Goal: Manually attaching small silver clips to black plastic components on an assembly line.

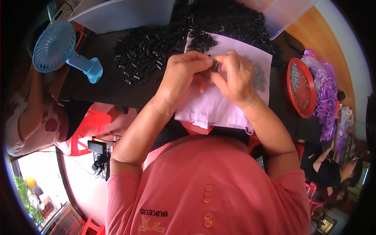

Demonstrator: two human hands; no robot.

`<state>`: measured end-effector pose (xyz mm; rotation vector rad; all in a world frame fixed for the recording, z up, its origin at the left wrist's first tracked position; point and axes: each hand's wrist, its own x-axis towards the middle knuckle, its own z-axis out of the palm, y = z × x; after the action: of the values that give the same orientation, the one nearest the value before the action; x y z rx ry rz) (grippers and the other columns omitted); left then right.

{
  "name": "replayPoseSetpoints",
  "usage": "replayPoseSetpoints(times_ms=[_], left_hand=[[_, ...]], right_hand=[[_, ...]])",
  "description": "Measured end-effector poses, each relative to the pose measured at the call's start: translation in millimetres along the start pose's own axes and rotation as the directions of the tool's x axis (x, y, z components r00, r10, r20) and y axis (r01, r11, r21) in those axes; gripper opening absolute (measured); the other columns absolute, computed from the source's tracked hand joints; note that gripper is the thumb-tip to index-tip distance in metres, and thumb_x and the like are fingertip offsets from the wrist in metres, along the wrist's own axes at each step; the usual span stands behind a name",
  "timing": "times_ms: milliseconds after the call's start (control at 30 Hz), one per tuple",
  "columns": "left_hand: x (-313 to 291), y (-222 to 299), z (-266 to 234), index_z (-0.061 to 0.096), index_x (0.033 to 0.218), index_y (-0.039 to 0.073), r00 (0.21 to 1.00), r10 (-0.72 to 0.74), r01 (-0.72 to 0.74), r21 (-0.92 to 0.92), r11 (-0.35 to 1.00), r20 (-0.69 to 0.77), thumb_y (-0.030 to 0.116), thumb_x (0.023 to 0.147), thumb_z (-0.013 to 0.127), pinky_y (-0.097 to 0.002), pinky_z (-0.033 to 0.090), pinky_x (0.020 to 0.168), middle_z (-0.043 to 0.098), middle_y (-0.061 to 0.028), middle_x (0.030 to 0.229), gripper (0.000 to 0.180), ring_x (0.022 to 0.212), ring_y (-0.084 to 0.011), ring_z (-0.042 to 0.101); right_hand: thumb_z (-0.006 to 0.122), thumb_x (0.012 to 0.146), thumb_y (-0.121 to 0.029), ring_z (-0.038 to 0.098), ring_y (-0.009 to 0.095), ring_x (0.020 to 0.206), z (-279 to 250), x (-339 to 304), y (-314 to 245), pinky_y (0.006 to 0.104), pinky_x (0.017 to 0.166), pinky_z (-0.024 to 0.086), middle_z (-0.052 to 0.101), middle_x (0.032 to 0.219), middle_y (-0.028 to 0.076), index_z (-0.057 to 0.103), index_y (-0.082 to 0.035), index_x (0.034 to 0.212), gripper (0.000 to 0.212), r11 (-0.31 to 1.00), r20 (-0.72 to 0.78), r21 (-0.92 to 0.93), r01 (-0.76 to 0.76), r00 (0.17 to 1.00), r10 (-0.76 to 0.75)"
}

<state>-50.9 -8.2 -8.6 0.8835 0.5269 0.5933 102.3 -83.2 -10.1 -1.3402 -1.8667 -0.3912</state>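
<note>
Our left hand and right hand pinch a small dark part over pink cloth; black table, blue fan leftward.

Cloth, pink. Over it: left hand pinching dark part; right hand, against same. Left of it: black tubes, fan. Right: red bowl.

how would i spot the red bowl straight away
On the dark table, look right, past the pink cloth. There a round, shallow red bowl sits beside a heap of shiny purple strips; unlike them, it is red and holds small silvery pieces.
</note>
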Motion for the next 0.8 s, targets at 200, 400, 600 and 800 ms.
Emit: replayPoseSetpoints(times_ms=[200,400,600,800], left_hand=[[-0.7,-0.5,6.8,0.067,0.090,-0.004,0.998,-0.054,0.052,0.073,0.996,0.030,0.011,0.089,0.067,-0.0223,0.045,0.048,0.065,-0.0078,0.073,0.014,0.055,-0.0098,0.057],[-0.8,-8.1,5.1,0.067,0.086,-0.003,0.995,0.104,-0.102,0.144,0.984,-0.006,0.005,0.084,0.071,-0.0218,0.045,0.049,0.066,-0.0061,0.073,0.009,0.061,-0.0091,0.059],[-23.7,41.3,26.7,0.069,0.086,-0.004,0.793,0.598,-0.463,0.524,0.715,-0.116,0.004,0.081,0.072,-0.0203,0.042,0.048,0.067,-0.0074,0.069,0.010,0.053,-0.0084,0.056],[27.9,161.7,-11.5,0.072,0.096,0.000,0.566,0.820,-0.330,0.935,0.132,0.084,0.013,0.078,0.077,-0.0254,0.048,0.058,0.070,-0.0055,0.074,0.023,0.060,-0.0122,0.059]], right_hand=[[0.069,0.063,-0.002,0.055,0.027,0.058,-9.3,-4.7,2.8,0.0375,0.051,0.043,0.051,0.069,0.008,0.056,-0.005,0.085,0.026,1.000,0.024,-0.010,-0.023,0.999,0.023],[0.071,0.066,-0.003,0.058,0.027,0.060,5.5,-3.4,8.3,0.0377,0.055,0.047,0.057,0.071,0.008,0.060,-0.006,0.099,0.035,0.991,-0.022,0.137,-0.002,1.000,0.005],[0.076,0.074,-0.006,0.059,0.017,0.058,-29.8,11.3,12.3,0.0301,0.055,0.048,0.057,0.065,0.004,0.062,-0.009,0.110,0.038,0.939,-0.157,0.278,-0.201,0.955,0.251],[0.071,0.084,-0.008,0.053,0.005,0.065,-102.8,31.5,7.5,0.0198,0.061,0.042,0.062,0.073,-0.001,0.066,-0.002,0.102,0.019,0.660,-0.042,0.601,-0.452,0.806,0.590]])
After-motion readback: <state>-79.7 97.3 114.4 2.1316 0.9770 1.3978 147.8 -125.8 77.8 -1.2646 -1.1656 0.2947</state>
